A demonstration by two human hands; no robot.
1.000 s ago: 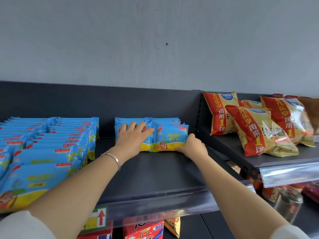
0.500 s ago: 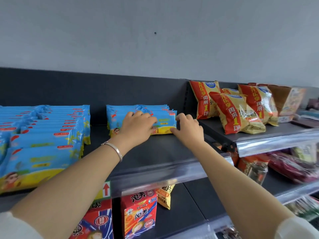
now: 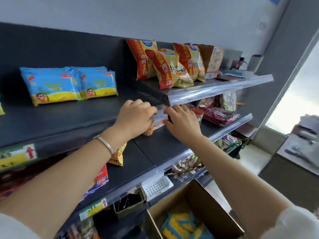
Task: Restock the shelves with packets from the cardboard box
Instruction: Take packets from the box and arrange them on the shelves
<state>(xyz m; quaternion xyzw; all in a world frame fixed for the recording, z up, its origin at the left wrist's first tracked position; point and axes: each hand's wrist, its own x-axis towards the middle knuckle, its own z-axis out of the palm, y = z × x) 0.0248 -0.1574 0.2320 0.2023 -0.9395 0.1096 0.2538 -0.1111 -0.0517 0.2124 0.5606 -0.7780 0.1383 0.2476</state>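
Up and to the left of the left grip, two rows of flat blue packets point(image 3: 69, 84) with yellow lower bands and a cartoon figure stand upright on the dark top shelf point(image 3: 60, 121). The left grip point(image 3: 136, 116), with a bracelet point(image 3: 105, 144) at its wrist, has curled fingers against the end of the clear price strip point(image 3: 159, 116); whether it grasps the strip cannot be told. Just beside it, the right grip point(image 3: 181, 122) is released, fingers loosely extended. Below the right grip, the open cardboard box point(image 3: 212, 209) holds more blue-and-yellow packets point(image 3: 179, 223), blurred.
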